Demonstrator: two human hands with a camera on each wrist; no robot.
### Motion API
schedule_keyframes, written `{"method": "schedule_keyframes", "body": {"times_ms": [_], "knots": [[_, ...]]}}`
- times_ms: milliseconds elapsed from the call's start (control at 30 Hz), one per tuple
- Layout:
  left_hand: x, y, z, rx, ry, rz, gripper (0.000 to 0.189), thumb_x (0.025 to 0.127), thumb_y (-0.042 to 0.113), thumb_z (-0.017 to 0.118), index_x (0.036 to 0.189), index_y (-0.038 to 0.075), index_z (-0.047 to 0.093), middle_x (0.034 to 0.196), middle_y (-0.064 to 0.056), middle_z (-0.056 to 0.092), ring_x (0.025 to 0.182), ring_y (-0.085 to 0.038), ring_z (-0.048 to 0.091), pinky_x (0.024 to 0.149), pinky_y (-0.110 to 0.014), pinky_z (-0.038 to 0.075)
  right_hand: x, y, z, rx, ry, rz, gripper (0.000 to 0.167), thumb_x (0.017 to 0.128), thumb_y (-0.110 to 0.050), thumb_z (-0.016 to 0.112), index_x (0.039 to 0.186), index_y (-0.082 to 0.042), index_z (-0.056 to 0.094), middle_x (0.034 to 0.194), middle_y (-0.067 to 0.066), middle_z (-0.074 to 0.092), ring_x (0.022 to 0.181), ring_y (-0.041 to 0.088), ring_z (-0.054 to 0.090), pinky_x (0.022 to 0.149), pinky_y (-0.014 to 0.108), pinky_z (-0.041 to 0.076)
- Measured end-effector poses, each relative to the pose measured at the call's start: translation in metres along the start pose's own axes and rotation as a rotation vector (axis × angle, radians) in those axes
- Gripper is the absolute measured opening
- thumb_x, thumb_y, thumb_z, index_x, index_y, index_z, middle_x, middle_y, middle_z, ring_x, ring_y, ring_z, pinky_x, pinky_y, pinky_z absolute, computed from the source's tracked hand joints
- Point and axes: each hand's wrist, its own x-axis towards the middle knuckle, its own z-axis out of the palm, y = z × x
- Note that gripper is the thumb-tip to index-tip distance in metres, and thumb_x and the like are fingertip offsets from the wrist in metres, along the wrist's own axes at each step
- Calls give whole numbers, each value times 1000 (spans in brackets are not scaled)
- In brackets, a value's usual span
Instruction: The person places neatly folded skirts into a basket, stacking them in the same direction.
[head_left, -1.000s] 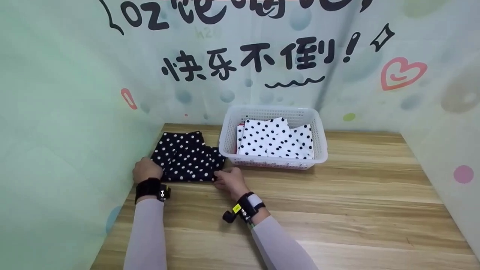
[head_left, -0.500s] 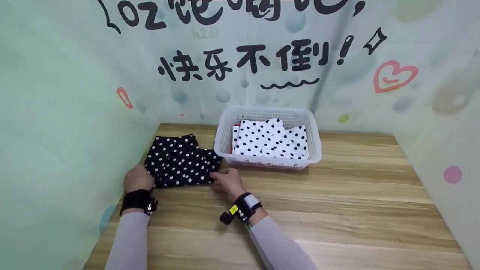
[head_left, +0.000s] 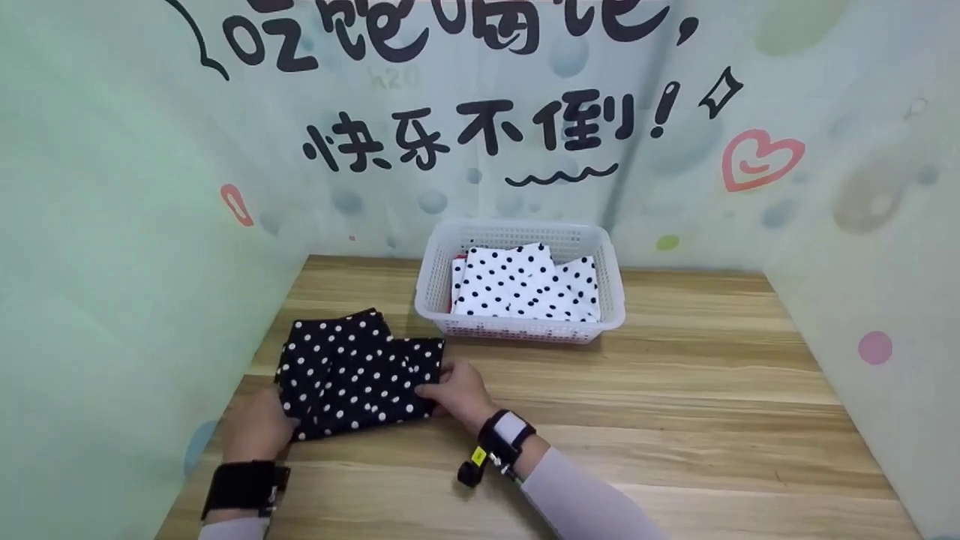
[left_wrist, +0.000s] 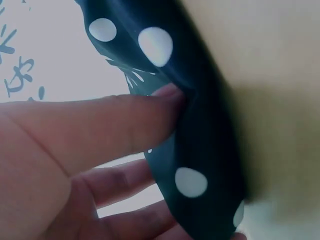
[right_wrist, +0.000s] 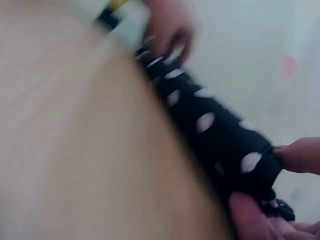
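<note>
A booth (head_left: 112, 247), seemingly — printed hangings (head_left: 645, 202) surround a wood-grain surface (head_left: 697, 420).

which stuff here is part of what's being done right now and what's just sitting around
Part of the job:
black dotted cloth, folded
left hand's fingers and right hand's fingers, holding its sides

Just sitting there, it seems:
white basket, untouched, though it may yet be used
white dotted cloth, inside the basket
</note>
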Motion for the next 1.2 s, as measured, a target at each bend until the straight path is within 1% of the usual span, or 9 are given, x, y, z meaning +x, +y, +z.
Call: {"method": "schedule_keyframes", "body": {"times_ms": [167, 300, 467, 633, 700, 833, 967, 1067, 1200], "knots": [[-18, 5, 2, 5, -51, -3, 9, 87, 12, 73, 85, 4, 69, 79, -12, 68, 70, -28, 59, 55, -34, 43, -26, 10, -10, 25, -52, -12, 53, 82, -11, 89, 124, 4, 60, 103, 15, 75, 81, 23, 79, 66, 38, 67], [-31, 17, 9, 1, -62, -3, 25, 89, 13, 73, 107, -2, 66, 92, -18, 70, 78, -30, 62, 61, -38, 47, -40, 14, -21, -2, -86, 3, 61, 80, -9, 89, 131, 3, 58, 111, 16, 74, 85, 27, 79, 66, 39, 68], [-45, 29, 19, -52, -40, 23, 32, 88, 14, 76, 111, -5, 65, 92, -18, 70, 80, -30, 64, 64, -38, 47, -52, 19, -40, -132, -104, -3, 63, 77, -3, 90, 131, 4, 58, 112, 15, 71, 83, 24, 76, 67, 36, 67], [-55, 41, 27, -105, -78, 36, 41, 82, 14, 82, 115, -5, 67, 97, -17, 72, 87, -30, 66, 75, -46, 52, -63, 24, -64, -310, -124, -62, 60, 74, -6, 91, 127, 0, 63, 108, 9, 76, 88, 19, 74, 77, 32, 65], [-60, 47, 31, -116, -95, 50, 49, 78, 13, 86, 120, -5, 67, 101, -16, 73, 91, -30, 66, 81, -50, 53, -68, 26, -76, -337, -149, -75, 57, 74, -5, 91, 125, -2, 66, 106, 7, 77, 89, 20, 74, 81, 32, 64], [-69, 65, 41, -116, -104, 101, 59, 71, 11, 91, 123, -4, 68, 104, -16, 72, 95, -31, 66, 85, -55, 54, -79, 28, -104, -354, -194, -77, 55, 74, -4, 90, 124, -3, 67, 106, 6, 78, 93, 20, 75, 85, 31, 63], [-74, 86, 53, -108, -87, 167, 58, 70, 15, 92, 121, -2, 68, 100, -12, 71, 91, -27, 64, 83, -51, 54, -93, 31, -129, -369, -203, -70, 53, 75, -5, 89, 122, 0, 66, 106, 8, 77, 92, 19, 74, 84, 30, 63], [-74, 102, 62, -111, -73, 240, 53, 69, 16, 89, 117, 3, 70, 97, -7, 72, 88, -23, 64, 80, -46, 53, -102, 33, -147, -399, -202, -75, 51, 75, -7, 89, 120, 2, 66, 105, 8, 77, 90, 18, 73, 82, 29, 63], [-72, 121, 68, -120, -86, 343, 54, 66, 12, 89, 117, 3, 71, 101, -8, 74, 92, -26, 67, 85, -51, 57, -110, 33, -172, -399, -206, -65, 49, 77, -6, 88, 120, 3, 65, 103, 10, 77, 87, 19, 74, 79, 31, 64]]}}
